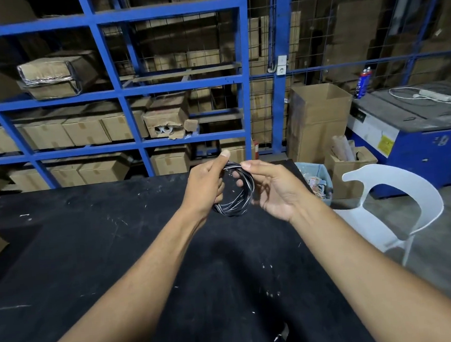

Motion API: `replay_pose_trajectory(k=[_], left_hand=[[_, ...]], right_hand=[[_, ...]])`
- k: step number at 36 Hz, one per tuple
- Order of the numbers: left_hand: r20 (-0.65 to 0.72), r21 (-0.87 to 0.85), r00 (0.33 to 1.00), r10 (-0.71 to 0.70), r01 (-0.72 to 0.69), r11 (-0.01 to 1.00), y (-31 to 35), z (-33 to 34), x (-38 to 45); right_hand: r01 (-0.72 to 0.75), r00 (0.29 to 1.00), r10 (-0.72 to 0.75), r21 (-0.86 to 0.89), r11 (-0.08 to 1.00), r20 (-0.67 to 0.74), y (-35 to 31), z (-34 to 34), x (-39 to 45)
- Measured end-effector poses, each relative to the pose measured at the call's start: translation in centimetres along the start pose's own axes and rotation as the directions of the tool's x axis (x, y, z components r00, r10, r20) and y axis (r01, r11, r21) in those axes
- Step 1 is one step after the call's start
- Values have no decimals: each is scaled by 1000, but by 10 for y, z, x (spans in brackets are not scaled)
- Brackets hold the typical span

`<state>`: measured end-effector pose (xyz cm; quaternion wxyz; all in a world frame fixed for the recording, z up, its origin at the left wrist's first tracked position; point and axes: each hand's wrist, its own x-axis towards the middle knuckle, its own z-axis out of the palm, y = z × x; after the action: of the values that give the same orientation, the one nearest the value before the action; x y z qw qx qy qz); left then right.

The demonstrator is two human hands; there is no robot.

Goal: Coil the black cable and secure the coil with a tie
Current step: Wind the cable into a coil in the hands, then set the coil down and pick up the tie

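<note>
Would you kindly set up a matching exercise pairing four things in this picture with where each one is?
Things:
1. black cable coil
2. white chair
3. spray can
4. white power strip

Places:
A. lying on top of the blue machine
B. standing at the machine's far left corner
C. held above the black table between both hands
D. on the floor to the right of the table

Pairs: 1-C, 2-D, 3-B, 4-A

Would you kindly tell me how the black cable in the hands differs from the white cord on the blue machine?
The black cable is wound into a tight coil; the white cord lies in loose loops. The cable is held above the table by both hands; the cord rests untouched. Both are thin and flexible.
</note>
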<state>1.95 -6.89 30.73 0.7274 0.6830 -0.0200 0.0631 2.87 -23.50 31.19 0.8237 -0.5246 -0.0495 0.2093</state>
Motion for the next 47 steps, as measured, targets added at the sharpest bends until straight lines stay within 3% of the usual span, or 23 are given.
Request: replay_pose_trajectory(k=[4,8,14,17,22,27,35,41,47], left_hand=[[-74,17,996,41,-40,999,-4,3,-2],[-90,-5,995,34,-35,999,-8,7,-4],[109,-9,991,-78,79,997,-12,-3,2],[204,-10,967,-155,160,987,-14,-12,7],[324,104,924,-200,176,979,-10,-16,7],[319,236,937,-146,71,969,-13,-11,5],[327,265,924,-197,110,958,-27,-10,2],[251,305,951,-178,97,947,-52,-4,-5],[203,359,963,-178,96,928,-86,0,-22]], right_hand=[[-32,999,31,50,998,22,4,7,-1],[84,995,-78,99,992,-56,2,12,3],[221,966,-237,-142,965,-103,-6,8,9],[214,971,-234,-248,945,-54,-9,3,9],[177,984,-176,-384,906,38,-10,0,8],[161,985,-171,-435,886,15,-8,-3,11],[101,994,-107,-360,927,4,6,-19,10],[189,976,-217,-400,897,-25,40,-31,4],[152,968,-231,-501,852,-100,76,-57,-3]])
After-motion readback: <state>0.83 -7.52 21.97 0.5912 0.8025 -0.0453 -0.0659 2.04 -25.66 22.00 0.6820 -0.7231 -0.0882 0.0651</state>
